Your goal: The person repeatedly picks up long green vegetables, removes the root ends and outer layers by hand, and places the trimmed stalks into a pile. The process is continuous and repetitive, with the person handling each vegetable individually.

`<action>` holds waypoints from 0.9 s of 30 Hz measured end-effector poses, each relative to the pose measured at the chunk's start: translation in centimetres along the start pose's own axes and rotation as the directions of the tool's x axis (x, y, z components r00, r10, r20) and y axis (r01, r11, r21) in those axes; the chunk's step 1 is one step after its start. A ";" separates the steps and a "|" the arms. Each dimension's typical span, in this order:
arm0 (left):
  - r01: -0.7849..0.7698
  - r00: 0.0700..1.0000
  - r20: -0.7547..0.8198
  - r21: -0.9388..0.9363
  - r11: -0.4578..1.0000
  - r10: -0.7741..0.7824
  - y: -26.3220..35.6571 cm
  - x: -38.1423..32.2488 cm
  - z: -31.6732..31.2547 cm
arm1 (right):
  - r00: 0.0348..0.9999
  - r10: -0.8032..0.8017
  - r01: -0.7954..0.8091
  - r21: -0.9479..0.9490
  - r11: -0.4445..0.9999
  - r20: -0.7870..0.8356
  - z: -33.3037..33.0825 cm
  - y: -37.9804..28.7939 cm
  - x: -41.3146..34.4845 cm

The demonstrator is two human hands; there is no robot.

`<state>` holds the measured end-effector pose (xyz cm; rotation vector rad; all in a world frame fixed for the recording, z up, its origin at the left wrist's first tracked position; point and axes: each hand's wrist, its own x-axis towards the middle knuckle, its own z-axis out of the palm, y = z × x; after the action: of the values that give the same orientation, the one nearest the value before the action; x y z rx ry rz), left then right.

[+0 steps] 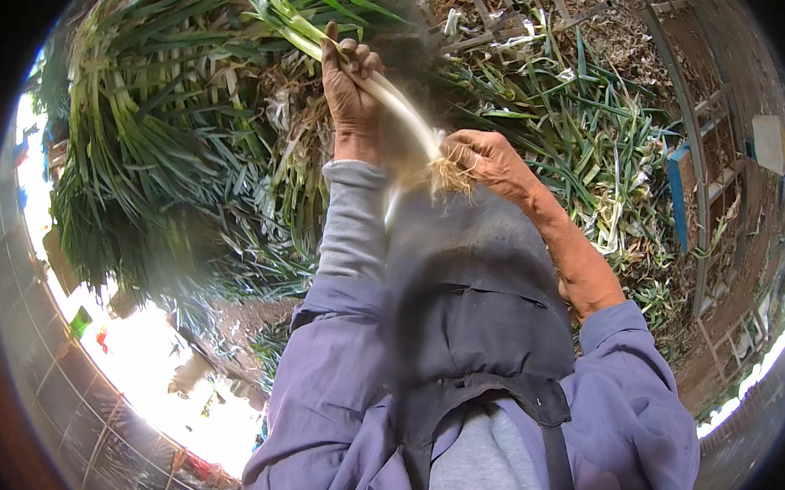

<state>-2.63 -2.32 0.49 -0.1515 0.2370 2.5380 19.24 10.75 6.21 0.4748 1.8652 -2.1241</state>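
My left hand point(355, 77) is wrapped around the stem of a leek point(403, 112), with the thumb pointing up along it. The green leaves extend to the upper left, and the white stem runs down to the right into a tuft of pale roots point(451, 176). At that root end, the fingers of my right hand point(487, 158) are bent together against the stem base; their tips are partly hidden. Below the roots lies my dark apron point(479, 249). Another white stem point(392, 205) shows partly beside my left sleeve.
A large heap of leeks point(152, 132) rises on the left. Loose leaves and trimmings point(591, 135) cover the ground to the right. Beyond them are a slatted frame point(687, 94) and a blue panel point(679, 193). Wooden slats point(491, 17) lie at the top.
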 end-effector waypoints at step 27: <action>-0.403 0.688 -0.471 0.385 0.830 0.552 6.8 -3.8 -0.1 | 0.997 0.059 -0.056 0.065 0.996 -0.050 6.6 -1.5 5.2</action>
<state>-3.27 -9.93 1.90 -0.8588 0.9495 2.8796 13.50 4.49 6.15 0.5962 1.7932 -2.1586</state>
